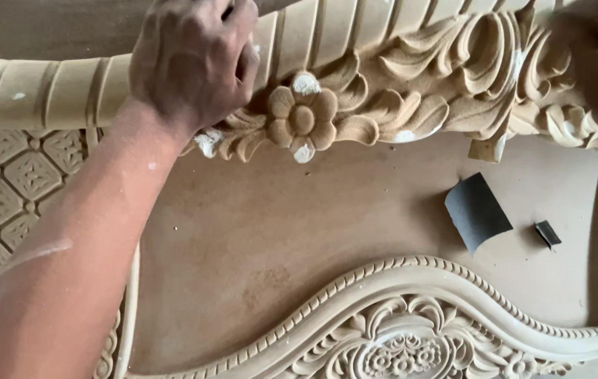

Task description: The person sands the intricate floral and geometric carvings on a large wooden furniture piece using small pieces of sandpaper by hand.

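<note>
Head view, and we're over the carved wooden crest (pixel 383 77), stretched across the top of frame above the flat panel (pixel 299 231): rigid and weighty by our reckoning, its thin leaf tips fragile, so the fluted rail is the place to hold. Our left hand (pixel 193 60) is curled tight against the carving beside the flower (pixel 302 116), whatever it pinches hidden. Our right hand (pixel 597 56) is a blur at the corner, grip unreadable, with dark sandpaper (pixel 476 210) lying below.

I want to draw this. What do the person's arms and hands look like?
Both are bare: no sleeves, gloves, rings or watch in view. The left hand and its forearm are dusted with pale powder and white specks. The right hand is dark and blurred at the edge.
</note>
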